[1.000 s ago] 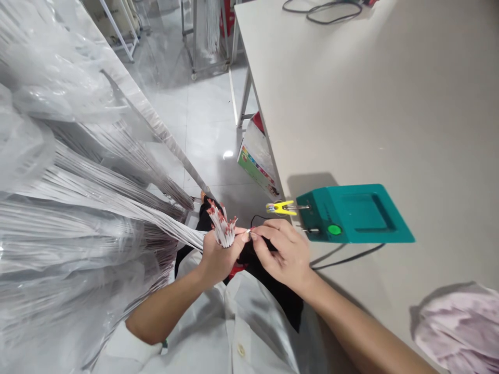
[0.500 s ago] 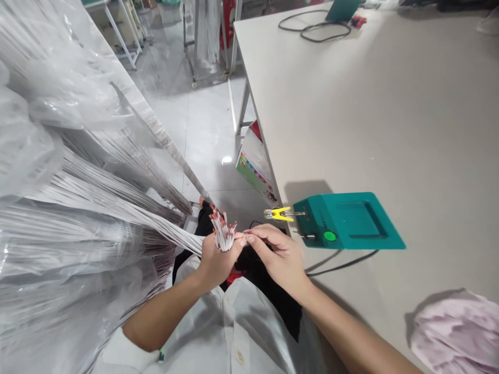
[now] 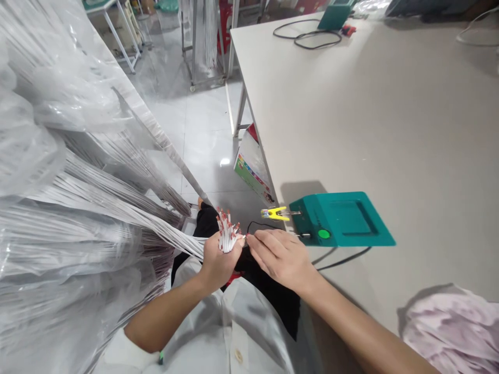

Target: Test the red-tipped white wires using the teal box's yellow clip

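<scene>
My left hand [image 3: 218, 259] is closed around a bundle of thin white wires with red tips [image 3: 226, 235], the tips fanning upward above the fist. My right hand [image 3: 278, 254] sits just to the right of it, fingers pinched together on one wire end next to the bundle. A teal box-shaped tester [image 3: 339, 219] with a green round button stands on the table edge right beside my right hand. A yellow clip [image 3: 275, 213] sticks out from its left side, and a thin black lead runs from it toward my hands.
Long bundles of white wires wrapped in clear plastic [image 3: 78, 182] fill the left side. The grey table [image 3: 390, 114] stretches right; a second teal box and black cable [image 3: 312, 36] lie far back. A pale pink cloth [image 3: 452, 327] lies bottom right. A carton [image 3: 251, 169] stands below.
My right hand's fingers have flattened and shifted slightly lower against the bundle. The view has tilted up a little, showing more of the far table end.
</scene>
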`<action>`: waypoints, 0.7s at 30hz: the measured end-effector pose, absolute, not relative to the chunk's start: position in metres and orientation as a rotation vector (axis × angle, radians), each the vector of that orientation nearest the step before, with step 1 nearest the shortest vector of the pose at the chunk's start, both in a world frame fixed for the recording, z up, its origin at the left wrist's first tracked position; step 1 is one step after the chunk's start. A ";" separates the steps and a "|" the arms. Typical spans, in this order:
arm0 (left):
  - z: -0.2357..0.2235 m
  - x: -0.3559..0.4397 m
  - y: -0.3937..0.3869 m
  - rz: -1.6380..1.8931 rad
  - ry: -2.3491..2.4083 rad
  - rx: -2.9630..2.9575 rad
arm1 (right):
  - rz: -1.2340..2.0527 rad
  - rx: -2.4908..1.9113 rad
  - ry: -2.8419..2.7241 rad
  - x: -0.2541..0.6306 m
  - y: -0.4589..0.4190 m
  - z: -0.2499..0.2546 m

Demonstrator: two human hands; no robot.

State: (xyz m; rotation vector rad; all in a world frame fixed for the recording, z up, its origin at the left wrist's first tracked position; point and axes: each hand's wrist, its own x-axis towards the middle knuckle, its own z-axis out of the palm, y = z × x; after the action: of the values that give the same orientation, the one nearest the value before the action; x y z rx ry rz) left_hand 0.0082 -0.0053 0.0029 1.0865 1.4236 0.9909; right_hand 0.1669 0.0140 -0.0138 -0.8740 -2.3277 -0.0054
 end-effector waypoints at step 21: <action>0.011 0.002 -0.002 1.077 1.527 1.099 | 1.196 -1.263 -1.421 0.138 0.001 -0.014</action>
State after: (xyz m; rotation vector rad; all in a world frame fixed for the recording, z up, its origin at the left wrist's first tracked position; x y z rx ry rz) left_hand 0.0022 -0.0020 0.0108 1.0991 1.5267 1.0769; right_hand 0.1376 0.0011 -0.0141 -1.2626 -1.4211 1.1957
